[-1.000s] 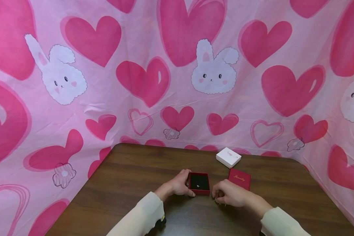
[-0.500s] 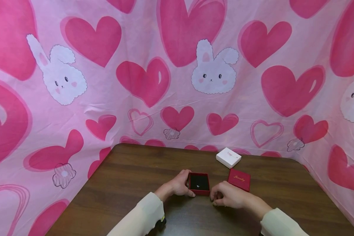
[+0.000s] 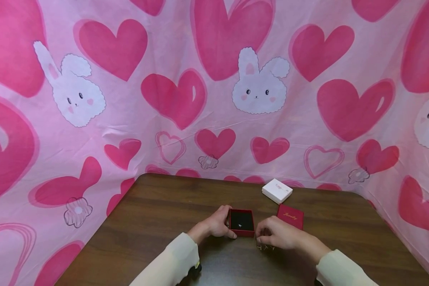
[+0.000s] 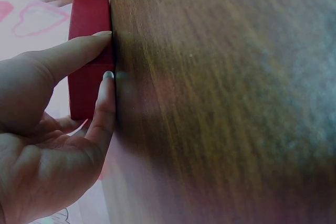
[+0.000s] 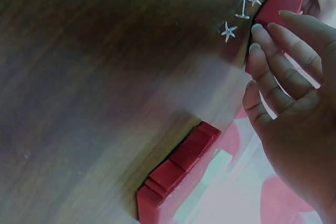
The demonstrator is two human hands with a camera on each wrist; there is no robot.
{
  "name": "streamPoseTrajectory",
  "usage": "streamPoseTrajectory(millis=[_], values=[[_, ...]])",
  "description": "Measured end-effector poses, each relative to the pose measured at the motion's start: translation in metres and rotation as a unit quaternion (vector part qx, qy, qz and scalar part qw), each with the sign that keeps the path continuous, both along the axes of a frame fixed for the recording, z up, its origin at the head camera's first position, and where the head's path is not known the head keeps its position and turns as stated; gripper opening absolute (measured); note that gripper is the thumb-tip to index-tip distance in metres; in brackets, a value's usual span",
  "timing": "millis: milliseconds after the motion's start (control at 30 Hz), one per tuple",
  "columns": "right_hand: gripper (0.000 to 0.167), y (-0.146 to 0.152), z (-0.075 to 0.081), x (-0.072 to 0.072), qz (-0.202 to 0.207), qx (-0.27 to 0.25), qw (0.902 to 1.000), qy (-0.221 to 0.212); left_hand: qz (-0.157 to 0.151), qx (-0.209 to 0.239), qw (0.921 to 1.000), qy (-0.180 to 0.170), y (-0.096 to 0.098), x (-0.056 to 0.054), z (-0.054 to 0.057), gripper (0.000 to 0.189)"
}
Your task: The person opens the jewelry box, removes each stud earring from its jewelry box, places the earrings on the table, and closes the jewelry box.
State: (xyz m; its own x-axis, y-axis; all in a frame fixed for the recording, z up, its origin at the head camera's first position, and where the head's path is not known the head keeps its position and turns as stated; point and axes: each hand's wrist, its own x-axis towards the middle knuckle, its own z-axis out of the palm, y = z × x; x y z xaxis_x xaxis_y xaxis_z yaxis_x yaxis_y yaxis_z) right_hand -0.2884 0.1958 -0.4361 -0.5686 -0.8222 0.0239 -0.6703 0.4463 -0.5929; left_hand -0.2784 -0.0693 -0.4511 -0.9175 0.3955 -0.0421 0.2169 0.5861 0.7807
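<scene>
My left hand (image 3: 219,223) grips the left side of a small red jewelry box (image 3: 244,233), thumb along its front wall and fingers round its side. The box stands uncovered, with a black insert (image 3: 242,217) inside and one star-shaped stud (image 3: 240,225) on it. To the box's right, my right hand (image 3: 278,234) hovers over the table, fingers loosely bent. Nothing shows between its fingertips in the right wrist view. Just below those fingers lie small silvery star studs (image 5: 229,32), one of them with its post (image 5: 243,9) sticking up.
A red lid (image 3: 289,215) with gold "Jewelry" lettering lies behind my right hand. Farther back is a white box (image 3: 277,191). The brown wooden table (image 3: 171,202) is bordered by a pink curtain (image 3: 214,119) with hearts and rabbits.
My right hand dipped over the studs half a second ago and is now slightly raised, with the studs showing in front of it. The left hand and the box have not moved.
</scene>
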Motion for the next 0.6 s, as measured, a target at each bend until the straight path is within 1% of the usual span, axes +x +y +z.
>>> streamPoseTrajectory(millis=[100, 233, 400, 500, 600], values=[[0.005, 0.001, 0.001, -0.003, 0.005, -0.01, 0.9991, 0.041, 0.001, -0.004, 1.0, 0.0, 0.0, 0.0, 0.0, 0.068], [0.005, 0.003, 0.004, -0.007, 0.002, -0.018, 0.9973, 0.071, 0.002, -0.006, 1.0, -0.001, 0.001, 0.0, 0.002, 0.068], [0.006, 0.002, 0.009, -0.011, 0.0, -0.027, 0.9962, 0.082, 0.0, -0.005, 1.0, -0.002, 0.0, -0.001, 0.001, 0.068], [0.007, -0.001, 0.01, -0.013, -0.001, -0.033, 0.9962, 0.081, -0.001, -0.005, 1.0, -0.002, 0.0, -0.002, 0.0, 0.068], [0.01, -0.003, 0.01, -0.016, -0.006, -0.03, 0.9958, 0.086, 0.0, -0.006, 1.0, -0.003, 0.0, -0.002, -0.001, 0.069]])
